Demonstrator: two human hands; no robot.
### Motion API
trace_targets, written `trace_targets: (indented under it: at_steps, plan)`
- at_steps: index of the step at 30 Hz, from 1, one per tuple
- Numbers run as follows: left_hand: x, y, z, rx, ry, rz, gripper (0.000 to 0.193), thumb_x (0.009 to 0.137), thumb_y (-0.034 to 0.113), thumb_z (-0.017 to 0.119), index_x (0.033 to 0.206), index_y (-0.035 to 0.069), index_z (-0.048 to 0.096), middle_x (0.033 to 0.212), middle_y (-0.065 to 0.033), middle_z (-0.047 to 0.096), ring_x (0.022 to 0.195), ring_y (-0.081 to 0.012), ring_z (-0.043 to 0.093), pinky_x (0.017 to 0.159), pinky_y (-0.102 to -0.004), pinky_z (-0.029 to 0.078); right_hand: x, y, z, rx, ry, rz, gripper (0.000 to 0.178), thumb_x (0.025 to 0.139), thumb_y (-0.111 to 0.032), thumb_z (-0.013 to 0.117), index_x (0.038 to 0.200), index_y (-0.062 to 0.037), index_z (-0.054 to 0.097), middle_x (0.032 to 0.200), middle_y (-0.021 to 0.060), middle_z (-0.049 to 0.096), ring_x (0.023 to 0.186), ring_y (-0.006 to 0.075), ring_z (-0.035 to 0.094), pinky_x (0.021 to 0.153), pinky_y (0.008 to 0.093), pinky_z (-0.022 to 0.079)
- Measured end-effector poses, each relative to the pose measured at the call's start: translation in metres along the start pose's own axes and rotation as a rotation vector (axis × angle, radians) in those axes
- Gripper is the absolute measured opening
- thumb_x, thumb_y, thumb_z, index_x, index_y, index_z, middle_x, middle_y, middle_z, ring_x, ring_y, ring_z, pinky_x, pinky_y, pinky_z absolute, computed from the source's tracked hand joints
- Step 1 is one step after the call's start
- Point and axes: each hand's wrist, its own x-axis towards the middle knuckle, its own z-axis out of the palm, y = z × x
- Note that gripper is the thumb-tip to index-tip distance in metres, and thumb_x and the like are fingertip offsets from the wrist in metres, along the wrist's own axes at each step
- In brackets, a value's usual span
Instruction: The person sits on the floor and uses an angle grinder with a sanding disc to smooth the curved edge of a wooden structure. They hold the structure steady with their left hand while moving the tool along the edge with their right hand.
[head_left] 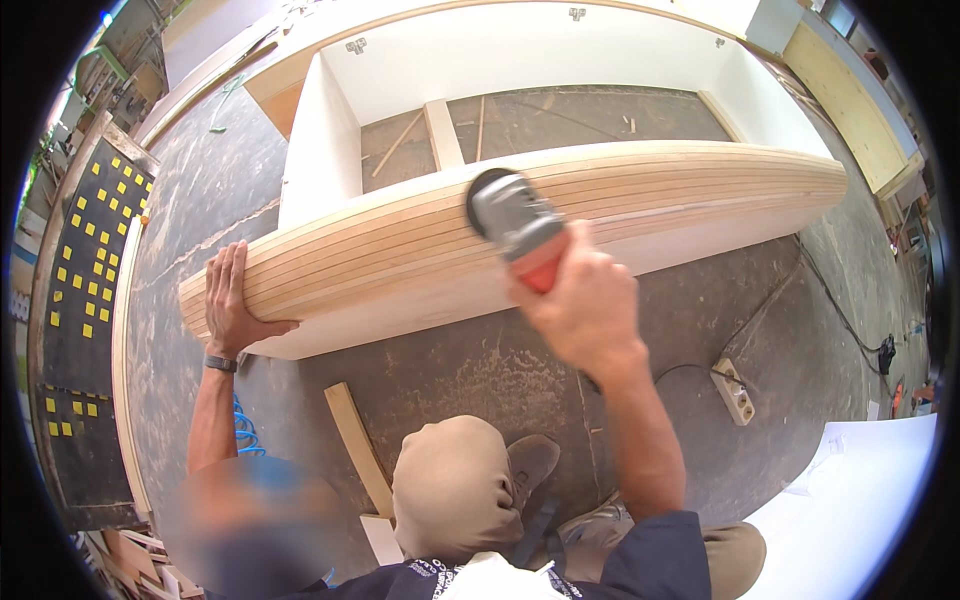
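While the left hand lies over the left end of a long slatted wooden panel, its thumb spread wide from the fingers and its palm pressed down rather than wrapped around anything, the right hand is closed firmly around a grey and red disc tool. The tool's dark round disc is at the panel's upper edge, near its middle; blur hides whether it touches the wood. The panel runs left to right before the person, along the near side of a white box frame. Nearer the person than the panel, toward its right end, a power strip lies on the floor with a dark cable.

To work this surface well, the disc would best be kept flat, moved along the slats with light, even pressure, and never left dwelling in one spot. The bracing hand should press steadily, well apart from the disc, and the cable should trail clear of the panel.
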Motion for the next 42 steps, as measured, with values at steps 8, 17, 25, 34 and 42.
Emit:
trace_targets:
  at_steps: [8, 17, 25, 34, 42]
  plan:
    - [0.005, 0.001, -0.001, -0.017, -0.015, -0.001, 0.142, 0.045, 0.059, 0.102, 0.158, -0.003, 0.045, 0.151, -0.0262, 0.057, 0.144, -0.0454, 0.053, 0.126, -0.0591, 0.035, 0.007, -0.089, 0.052, 0.007, -0.148, -0.286, 0.068, 0.09, -0.04, 0.083, 0.126, 0.0082, 0.052, 0.099, 0.0267, 0.074, 0.088, 0.0382, 0.08, 0.078, 0.0453, 0.065]
    - [-0.001, -0.003, -0.002, -0.014, -0.028, -0.001, 0.142, 0.045, 0.056, 0.103, 0.16, -0.003, 0.044, 0.154, -0.0265, 0.055, 0.145, -0.0462, 0.051, 0.127, -0.0595, 0.034, 0.007, 0.002, -0.026, -0.047, -0.086, 0.055, 0.066, 0.091, -0.044, 0.082, 0.124, 0.0058, 0.054, 0.103, 0.0262, 0.077, 0.098, 0.0413, 0.079, 0.088, 0.0483, 0.064]
    - [0.001, -0.001, 0.001, -0.028, -0.001, 0.01, 0.141, 0.046, 0.059, 0.102, 0.159, -0.003, 0.045, 0.153, -0.0267, 0.056, 0.145, -0.0459, 0.052, 0.127, -0.0598, 0.033, 0.016, 0.042, -0.051, 0.058, 0.174, 0.155, 0.07, 0.09, -0.051, 0.083, 0.121, 0.0072, 0.058, 0.098, 0.0269, 0.078, 0.097, 0.0419, 0.079, 0.09, 0.0496, 0.062]
    - [-0.002, -0.003, 0.0, -0.015, -0.023, -0.017, 0.142, 0.045, 0.058, 0.102, 0.16, -0.002, 0.044, 0.154, -0.026, 0.056, 0.145, -0.0452, 0.052, 0.127, -0.0592, 0.034, 0.012, -0.089, 0.036, -0.016, -0.181, -0.242, 0.062, 0.091, -0.036, 0.082, 0.122, 0.0093, 0.053, 0.097, 0.0278, 0.075, 0.092, 0.0402, 0.079, 0.08, 0.0471, 0.065]
    - [-0.004, -0.005, 0.001, -0.018, -0.026, -0.015, 0.146, 0.044, 0.059, 0.103, 0.161, -0.001, 0.042, 0.154, -0.0247, 0.056, 0.147, -0.045, 0.05, 0.128, -0.0599, 0.033, 0.012, -0.089, 0.035, -0.011, -0.186, -0.233, 0.062, 0.09, -0.036, 0.082, 0.122, 0.0088, 0.053, 0.101, 0.0275, 0.075, 0.094, 0.0403, 0.079, 0.083, 0.0466, 0.065]
